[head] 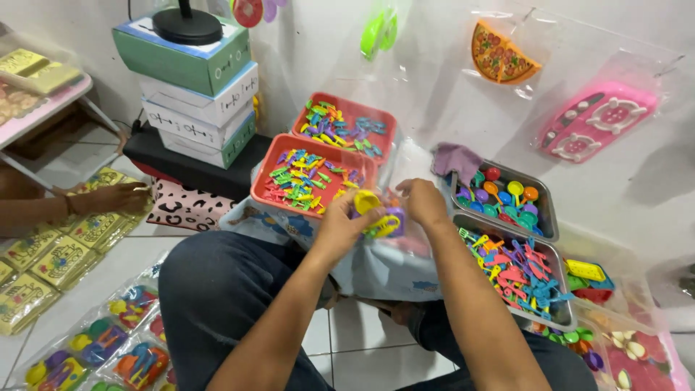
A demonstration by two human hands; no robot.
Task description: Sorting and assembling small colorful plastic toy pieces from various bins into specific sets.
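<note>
Floor by my knee: sealed toy packets (108, 344) lie on the tiles.
My left hand (340, 228): closed around a bunch of small yellow and purple plastic toys (376, 213), held over my lap.
My right hand (423, 203): fingers curled at the clear bag (405, 163), touching the same toys; how tight, I cannot tell.
Right: two metal trays (554, 217) of coloured toy pieces.
Ahead: two red trays (271, 156) of small pieces.
Far left: another person's hand (116, 197) on yellow packets (58, 257).
</note>
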